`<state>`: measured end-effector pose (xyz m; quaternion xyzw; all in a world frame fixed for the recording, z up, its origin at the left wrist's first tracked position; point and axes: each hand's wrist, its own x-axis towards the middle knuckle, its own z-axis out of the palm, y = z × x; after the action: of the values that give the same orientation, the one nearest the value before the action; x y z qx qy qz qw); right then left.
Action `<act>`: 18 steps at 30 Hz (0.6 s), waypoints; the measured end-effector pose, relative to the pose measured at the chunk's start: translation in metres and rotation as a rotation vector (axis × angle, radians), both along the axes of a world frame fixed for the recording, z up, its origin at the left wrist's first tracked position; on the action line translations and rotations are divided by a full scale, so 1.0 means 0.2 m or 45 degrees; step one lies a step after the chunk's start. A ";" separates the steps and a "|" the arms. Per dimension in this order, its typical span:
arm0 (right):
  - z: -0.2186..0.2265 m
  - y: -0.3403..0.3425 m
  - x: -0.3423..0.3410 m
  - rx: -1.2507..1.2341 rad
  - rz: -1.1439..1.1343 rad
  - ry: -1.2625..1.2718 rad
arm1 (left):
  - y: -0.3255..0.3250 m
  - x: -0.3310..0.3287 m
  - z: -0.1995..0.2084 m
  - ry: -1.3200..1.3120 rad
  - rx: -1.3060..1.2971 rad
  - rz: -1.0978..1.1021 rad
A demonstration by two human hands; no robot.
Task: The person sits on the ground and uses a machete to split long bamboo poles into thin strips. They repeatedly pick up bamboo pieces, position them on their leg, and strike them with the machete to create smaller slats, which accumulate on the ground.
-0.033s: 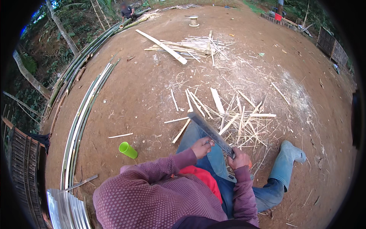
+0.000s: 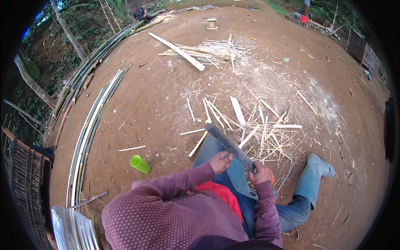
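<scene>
My right hand (image 2: 261,173) is wrapped round the handle end of a machete (image 2: 229,145). Its broad, dark grey blade slants up and to the left above my bent left leg. My left hand (image 2: 220,162) is closed close beside the blade's near edge, with thumb and fingers pinched together. Something small and greyish shows at those fingertips, too little of it to name. Split bamboo pieces and thin shavings (image 2: 266,135) lie scattered on the ground just beyond the blade. A bit of an orange thing (image 2: 273,179) shows beside my right wrist, mostly hidden.
A green cup (image 2: 140,164) stands left of my legs. Long bamboo strips (image 2: 95,112) lie farther left, by corrugated metal sheets (image 2: 75,229). Another strip pile (image 2: 204,52) lies ahead, with a wooden spool (image 2: 212,23) behind it. A person (image 2: 140,14) sits far off beside bamboo poles.
</scene>
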<state>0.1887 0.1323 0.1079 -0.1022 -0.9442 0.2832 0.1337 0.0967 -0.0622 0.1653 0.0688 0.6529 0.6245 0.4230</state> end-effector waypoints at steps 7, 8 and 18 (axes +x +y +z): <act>-0.10 0.09 -0.03 -0.043 -0.102 -0.133 | -0.08 0.04 -0.01 -0.019 0.054 -0.038; -0.10 0.09 -0.03 -0.036 -0.102 -0.159 | -0.09 0.04 -0.01 -0.036 0.043 -0.033; -0.56 0.44 -0.01 -0.364 -0.565 -0.087 | -0.20 0.12 0.05 -0.127 0.194 -0.148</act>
<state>0.1867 0.2202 -0.0040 -0.3340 -0.8530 0.3740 0.1448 0.1215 -0.1024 0.1754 0.1073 0.5766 0.6494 0.4841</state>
